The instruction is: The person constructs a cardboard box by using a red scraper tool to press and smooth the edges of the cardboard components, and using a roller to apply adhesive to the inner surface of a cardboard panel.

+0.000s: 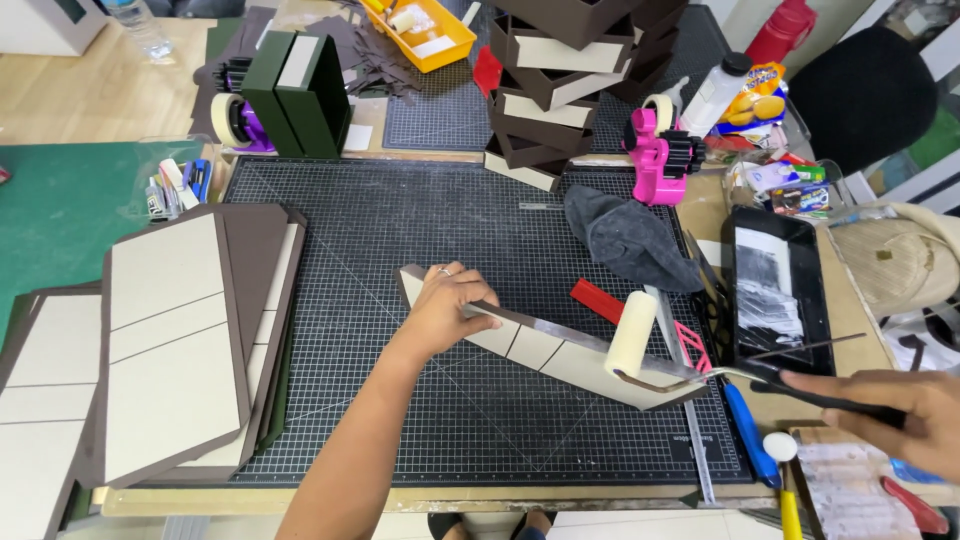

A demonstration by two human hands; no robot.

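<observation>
My left hand (445,305) presses down on the upper edge of a folded cardboard piece (545,350), cream panels with a dark brown wrap, lying across the cutting mat (400,230). My right hand (895,415) grips the black handle of a small paint roller (632,335). The roller's cream foam head rests on the right part of the cardboard piece. A ring shows on my left hand.
Stacks of flat brown and cream boards (180,340) lie at the left. Brown box trays (560,80) are piled at the back, next to a pink tape dispenser (662,155). A grey cloth (630,240), a black glue tray (775,290), a red scraper (598,300) and a blue tool (745,430) sit at the right.
</observation>
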